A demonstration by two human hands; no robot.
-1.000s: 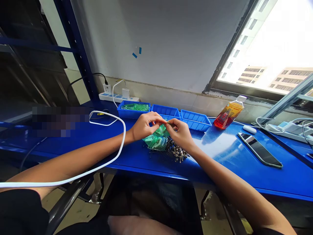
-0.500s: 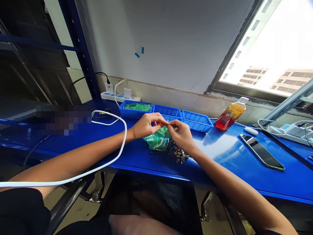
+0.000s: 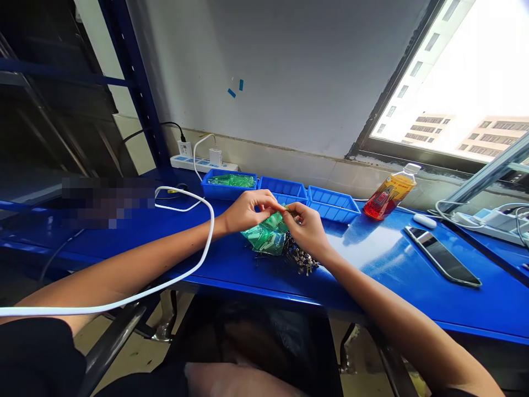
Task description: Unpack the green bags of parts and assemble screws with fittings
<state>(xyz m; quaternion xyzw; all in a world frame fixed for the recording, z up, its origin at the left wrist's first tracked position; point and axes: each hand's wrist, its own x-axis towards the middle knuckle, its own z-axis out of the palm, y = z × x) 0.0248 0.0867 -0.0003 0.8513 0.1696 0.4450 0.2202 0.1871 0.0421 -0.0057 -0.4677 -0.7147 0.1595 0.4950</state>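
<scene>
My left hand (image 3: 250, 211) and my right hand (image 3: 305, 226) meet at their fingertips above the table. Both are closed in a pinch, and whatever lies between the fingers is too small and covered to name. Beneath them rest green, shiny plastic packets (image 3: 266, 240), partly hidden by the hands. A heap of small metal parts (image 3: 303, 259) lies just right of the packets, under my right wrist. A white cable (image 3: 210, 237) passes over my left forearm.
Behind my hands stand a blue bin with green packets (image 3: 229, 194) and two more blue bins (image 3: 285, 188). A drink bottle (image 3: 388, 193), a phone (image 3: 442, 256) and a white oval case (image 3: 424, 221) are to the right. Power strips (image 3: 190, 164) sit at the back.
Almost nothing differs. Both hands keep their pinch at the same spot, with only a tiny shift of the fingertips.
</scene>
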